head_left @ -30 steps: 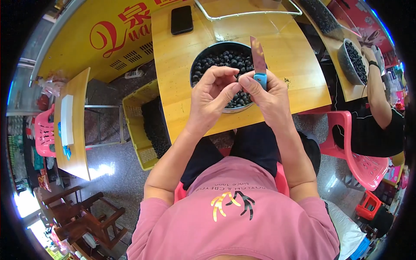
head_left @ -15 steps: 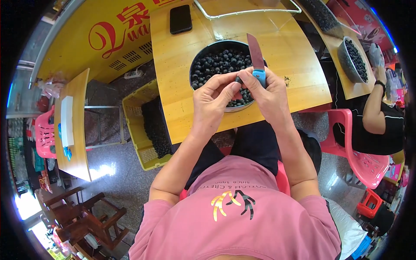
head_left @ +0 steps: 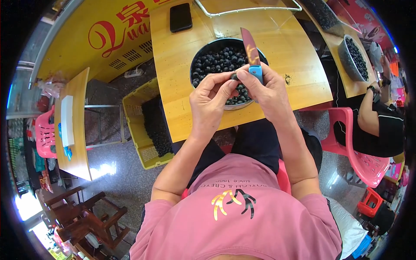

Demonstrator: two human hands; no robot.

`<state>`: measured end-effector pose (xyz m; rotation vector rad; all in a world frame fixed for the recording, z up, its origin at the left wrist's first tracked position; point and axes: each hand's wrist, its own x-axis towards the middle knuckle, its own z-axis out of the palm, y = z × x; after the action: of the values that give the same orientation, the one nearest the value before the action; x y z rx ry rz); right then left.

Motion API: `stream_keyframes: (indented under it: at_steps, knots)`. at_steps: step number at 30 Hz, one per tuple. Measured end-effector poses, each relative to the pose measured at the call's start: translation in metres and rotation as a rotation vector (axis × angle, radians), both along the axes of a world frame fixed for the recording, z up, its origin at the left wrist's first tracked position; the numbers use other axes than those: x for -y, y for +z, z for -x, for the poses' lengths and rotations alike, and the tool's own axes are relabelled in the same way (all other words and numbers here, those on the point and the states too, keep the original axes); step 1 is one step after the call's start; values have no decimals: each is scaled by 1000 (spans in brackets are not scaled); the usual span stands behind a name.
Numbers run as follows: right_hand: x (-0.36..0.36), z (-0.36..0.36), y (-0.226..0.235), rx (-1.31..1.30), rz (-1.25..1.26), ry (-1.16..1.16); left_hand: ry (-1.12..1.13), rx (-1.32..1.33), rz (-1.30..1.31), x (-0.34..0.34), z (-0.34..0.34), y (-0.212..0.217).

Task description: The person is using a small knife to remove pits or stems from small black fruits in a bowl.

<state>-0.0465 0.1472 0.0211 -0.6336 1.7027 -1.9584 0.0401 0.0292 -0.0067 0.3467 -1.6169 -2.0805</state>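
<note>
A: Right hand [head_left: 269,93] — what does your grip have?

B: Closed round the blue handle of a knife [head_left: 252,54], blade pointing far, over the bowl.

A: Left hand [head_left: 211,100]?

B: Your fingertips pinch one small dark fruit [head_left: 234,76], touching the right thumb just beside the handle. Both hands sit above the near rim.

A: Surroundings?

B: Dark round bowl [head_left: 197,58] full of the same fruits on the wooden tabletop [head_left: 173,86]. Black phone [head_left: 180,17] far left. Yellow crate [head_left: 135,125] on the floor to the left.
</note>
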Motion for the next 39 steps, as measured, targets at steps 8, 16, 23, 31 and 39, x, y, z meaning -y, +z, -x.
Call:
stream_keyframes:
  at_steps: [8,16,23,31,39]
  knots:
    - [1,0,-7,-80,4,-40,-15,-153,-108,4,-3,-6]
    - [1,-4,2,-83,1,-19,-132,-136,-362,6,-1,-9]
    - [-3,-1,5,136,94,79,-203,-112,-344,12,-4,-8]
    - [1,-3,6,247,124,81,-228,-165,-300,13,-5,-7]
    - [0,-3,8,163,52,92,-142,-144,-11,18,-5,-4]
